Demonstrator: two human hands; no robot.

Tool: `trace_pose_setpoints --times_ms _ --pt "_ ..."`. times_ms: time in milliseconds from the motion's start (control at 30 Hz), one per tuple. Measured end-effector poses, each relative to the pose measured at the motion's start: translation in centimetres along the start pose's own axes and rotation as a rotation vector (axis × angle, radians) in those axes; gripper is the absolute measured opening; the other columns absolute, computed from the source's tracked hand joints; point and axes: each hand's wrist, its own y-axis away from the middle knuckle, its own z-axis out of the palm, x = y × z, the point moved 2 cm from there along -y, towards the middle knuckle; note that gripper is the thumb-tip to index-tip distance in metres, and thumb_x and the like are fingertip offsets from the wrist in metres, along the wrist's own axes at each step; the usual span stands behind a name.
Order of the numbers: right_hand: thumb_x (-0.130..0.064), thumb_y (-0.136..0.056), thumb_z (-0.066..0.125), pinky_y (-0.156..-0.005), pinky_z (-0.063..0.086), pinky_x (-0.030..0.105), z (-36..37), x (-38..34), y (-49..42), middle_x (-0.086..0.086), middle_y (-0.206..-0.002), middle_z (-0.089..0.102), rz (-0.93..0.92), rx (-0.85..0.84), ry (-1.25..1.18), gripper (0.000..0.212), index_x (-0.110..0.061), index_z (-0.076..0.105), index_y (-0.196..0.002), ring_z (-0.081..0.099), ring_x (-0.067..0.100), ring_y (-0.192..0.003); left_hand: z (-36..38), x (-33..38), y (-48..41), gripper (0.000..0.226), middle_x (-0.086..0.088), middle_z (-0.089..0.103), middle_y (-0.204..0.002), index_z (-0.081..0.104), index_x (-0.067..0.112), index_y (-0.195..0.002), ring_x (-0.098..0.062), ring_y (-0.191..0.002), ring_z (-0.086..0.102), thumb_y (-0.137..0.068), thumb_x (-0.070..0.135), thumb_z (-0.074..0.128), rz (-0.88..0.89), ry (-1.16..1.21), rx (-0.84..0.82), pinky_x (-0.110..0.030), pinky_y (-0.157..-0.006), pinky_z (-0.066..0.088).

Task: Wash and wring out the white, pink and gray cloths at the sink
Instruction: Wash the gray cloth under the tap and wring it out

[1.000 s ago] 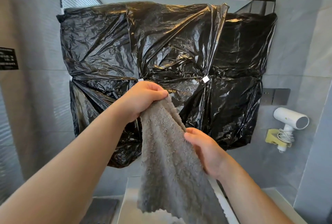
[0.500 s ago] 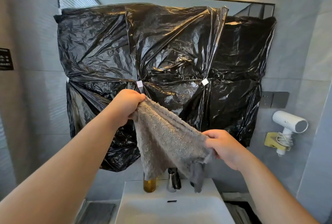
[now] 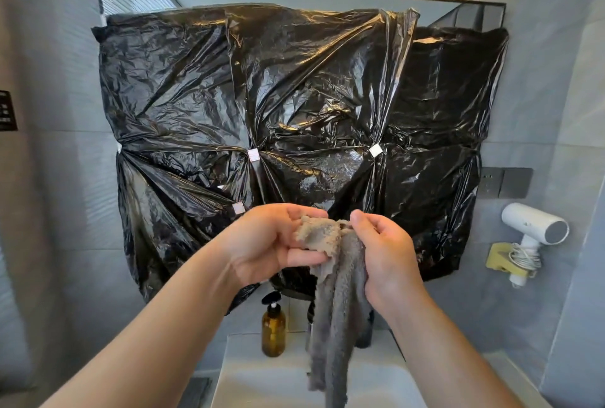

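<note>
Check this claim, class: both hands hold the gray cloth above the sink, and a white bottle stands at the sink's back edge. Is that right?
One detail is wrong: the bottle is amber brown with a black pump, not white, as the head view shows. The rest stands: the left hand and right hand hold the gray cloth above the sink.

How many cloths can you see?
1. The gray cloth hangs above the sink, gripped at its top by the left hand and right hand. Other cloths may be hidden out of view.
</note>
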Motion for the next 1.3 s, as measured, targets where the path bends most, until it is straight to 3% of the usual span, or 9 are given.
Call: trace_pose_setpoints --times_ms 100,200,333,467,600,800,967,1133,1300 --pt "-0.028 -0.097 0.066 -0.077 0.061 0.053 0.0 -0.4 0.2 0.013 -0.089 0.074 -0.036 -0.041 0.029 0.012 -0.02 0.072 -0.091 0.071 0.031 -0.083 -0.2 -0.4 0.5 0.036 -0.013 0.073 -0.096 0.063 -0.002 -0.116 -0.021 -0.081 0.073 -0.088 -0.022 0.05 0.111 -0.244 0.002 -0.027 -0.056 0.061" --pt "-0.001 -0.091 0.063 -0.071 0.06 0.042 0.2 -1.0 0.9 0.014 -0.089 0.075 0.089 -0.281 -0.195 0.021 -0.009 0.066 -0.11 0.072 0.027 -0.081 -0.9 -0.3 0.7 0.006 -0.005 0.07 -0.072 0.072 0.001 -0.092 -0.012 -0.063 0.063 -0.092 0.002 0.066 0.311 -0.55 0.166 -0.019 -0.048 0.047" --pt "0.011 -0.093 0.054 -0.084 0.058 0.051 0.1 -1.2 0.4 0.023 -0.098 0.073 -0.015 -0.246 -0.088 0.027 -0.008 0.069 -0.104 0.07 0.031 -0.088 -1.3 -0.3 0.5 0.026 0.001 0.06 -0.073 0.07 0.013 -0.06 -0.008 -0.071 0.055 -0.083 0.021 0.08 0.513 -0.751 0.244 -0.024 -0.072 0.042" --pt "0.005 -0.095 0.053 -0.083 0.058 0.048 1.0 -1.6 1.0 0.023 -0.094 0.074 -0.028 -0.317 -0.03 0.024 -0.006 0.075 -0.094 0.071 0.033 -0.087 -0.8 -1.1 0.3 0.025 -0.007 0.071 -0.095 0.074 0.011 -0.069 -0.017 -0.085 0.065 -0.075 0.035 0.075 0.438 -0.664 0.179 -0.034 -0.081 0.05" --pt "-0.008 -0.093 0.053 -0.076 0.055 0.045 1.3 -1.4 1.0 0.021 -0.089 0.072 -0.008 -0.304 -0.029 0.021 -0.01 0.074 -0.092 0.069 0.031 -0.083 -0.5 -1.7 0.6 0.033 -0.002 0.05 -0.061 0.059 0.014 -0.057 -0.013 -0.058 0.046 -0.079 0.034 0.074 0.411 -0.668 0.179 -0.023 -0.056 0.037" --pt "-0.013 -0.101 0.054 -0.045 0.029 0.021 0.4 -1.2 0.8 -0.005 -0.051 0.039 -0.354 -0.218 0.395 0.016 -0.016 0.045 -0.088 0.032 0.01 -0.045 -0.2 -2.3 0.9 0.044 0.001 0.047 -0.059 0.05 0.017 -0.054 -0.014 -0.057 0.044 -0.081 0.028 0.082 0.479 -0.735 0.26 -0.03 -0.059 0.038" --pt "-0.017 -0.091 0.057 -0.063 0.044 0.051 0.5 -1.5 2.2 0.029 -0.081 0.061 -0.343 -0.437 0.227 0.008 -0.02 0.064 -0.095 0.052 0.05 -0.076 -0.3 -1.9 1.2 0.044 0.002 0.049 -0.056 0.049 0.021 -0.053 -0.013 -0.053 0.047 -0.08 0.027 0.082 0.464 -0.645 0.362 -0.03 -0.056 0.04" --pt "-0.005 -0.087 0.069 -0.079 0.056 0.045 0.3 -1.0 2.8 0.014 -0.093 0.073 -0.333 -0.494 0.209 0.025 -0.015 0.065 -0.109 0.067 0.027 -0.085 -0.4 -2.0 1.2 0.046 -0.001 0.045 -0.054 0.049 0.022 -0.05 -0.015 -0.049 0.042 -0.084 0.026 0.081 0.37 -0.478 0.322 -0.027 -0.051 0.035" --pt "-0.007 -0.093 0.067 -0.077 0.058 0.047 0.1 -0.7 2.2 0.003 -0.085 0.073 -0.422 -0.293 0.315 0.019 -0.025 0.071 -0.091 0.07 0.022 -0.082 -0.3 -1.8 2.0 0.031 0.001 0.057 -0.059 0.061 0.016 -0.06 -0.012 -0.053 0.051 -0.082 0.023 0.081 0.407 -0.582 0.196 -0.024 -0.052 0.044"
